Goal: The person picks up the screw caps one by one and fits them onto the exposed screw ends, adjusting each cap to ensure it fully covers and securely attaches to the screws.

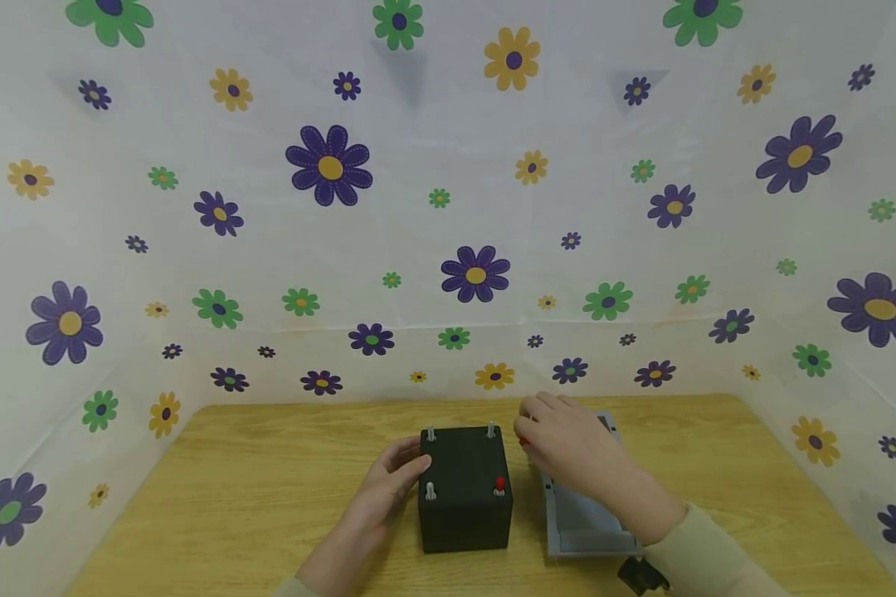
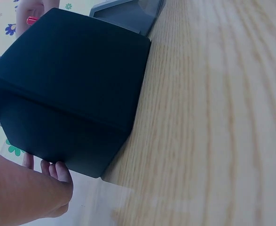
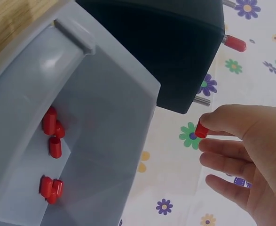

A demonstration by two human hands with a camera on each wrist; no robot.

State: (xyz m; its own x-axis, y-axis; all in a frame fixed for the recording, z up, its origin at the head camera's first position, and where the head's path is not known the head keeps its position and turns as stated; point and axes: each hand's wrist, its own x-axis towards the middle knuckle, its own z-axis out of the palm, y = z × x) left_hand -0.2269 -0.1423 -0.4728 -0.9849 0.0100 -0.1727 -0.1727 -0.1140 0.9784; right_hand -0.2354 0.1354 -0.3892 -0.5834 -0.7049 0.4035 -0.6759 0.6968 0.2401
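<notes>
No readable text or labels anywhere.

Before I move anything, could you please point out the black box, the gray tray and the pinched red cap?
Black box (image 1: 463, 464): head view, top face.
Gray tray (image 3: 110, 127): right wrist view, inner side wall.
Pinched red cap (image 3: 201, 131): right wrist view, exposed side.
</notes>
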